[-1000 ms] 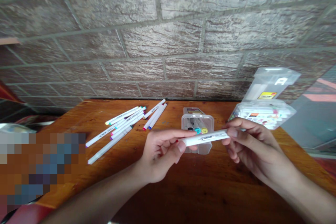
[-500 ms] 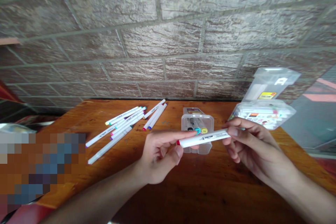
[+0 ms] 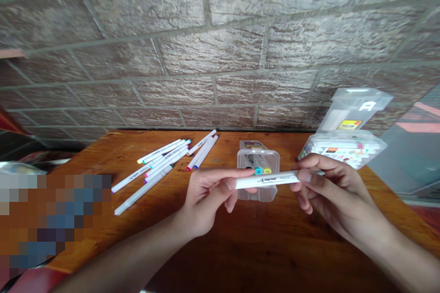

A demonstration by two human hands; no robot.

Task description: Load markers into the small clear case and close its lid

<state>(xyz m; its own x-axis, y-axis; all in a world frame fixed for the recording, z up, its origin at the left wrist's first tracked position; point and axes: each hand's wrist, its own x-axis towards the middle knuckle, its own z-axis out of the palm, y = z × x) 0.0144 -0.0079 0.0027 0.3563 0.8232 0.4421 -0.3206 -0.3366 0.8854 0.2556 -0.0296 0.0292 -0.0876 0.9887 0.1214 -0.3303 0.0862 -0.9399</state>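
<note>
A white marker [image 3: 266,180] with black print lies level between my two hands, above the table. My left hand [image 3: 208,197] is closed on its left end, thumb in front; the red tip there is covered by the fingers. My right hand [image 3: 332,187] pinches the other end between thumb and fingers. Behind the marker stands a small clear plastic case [image 3: 241,161], partly hidden by it. Inside the case are several markers with numbered caps, a teal cap [image 3: 258,171] and a yellow cap [image 3: 267,170] among them.
Several white markers [image 3: 161,160] with coloured ends lie loose at the left of the wooden table [image 3: 240,247]. At the right back stands an open clear case [image 3: 343,146] packed with markers, its lid [image 3: 354,105] raised. A brick-patterned wall [image 3: 220,55] closes off the back.
My left thumb and fingers have closed over the marker's red end, which showed before. The marker has turned slightly and lies more level. My right hand stays almost still.
</note>
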